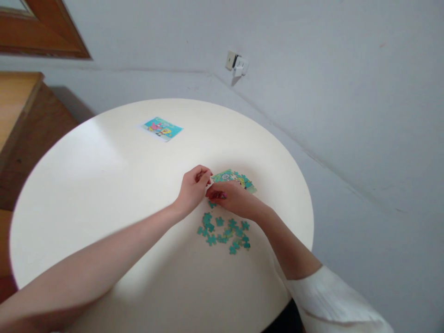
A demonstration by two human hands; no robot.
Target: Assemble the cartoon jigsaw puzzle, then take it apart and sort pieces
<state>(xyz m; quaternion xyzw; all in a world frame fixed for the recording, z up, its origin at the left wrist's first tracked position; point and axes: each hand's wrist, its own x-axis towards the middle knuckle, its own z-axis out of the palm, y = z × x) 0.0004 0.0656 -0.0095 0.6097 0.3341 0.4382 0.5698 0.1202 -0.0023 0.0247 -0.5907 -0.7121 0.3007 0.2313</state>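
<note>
A partly joined jigsaw puzzle (225,175), green with a cartoon picture, lies on the white table, its near part covered by my right hand. My right hand (231,196) is curled at the puzzle's near left edge, with a bit of pink showing beneath its fingers, likely part of a puzzle piece. Close beside it, my left hand (196,182) has its fingers bent and pinched at the puzzle's left edge; what is between them is too small to make out. Several loose teal puzzle pieces (219,221) are scattered on the near side of the hands.
A printed cartoon picture card (162,129) lies toward the back of the round white table (86,194). Behind the table is a wall with a socket and plug (239,66). Wooden furniture (21,97) stands at the left.
</note>
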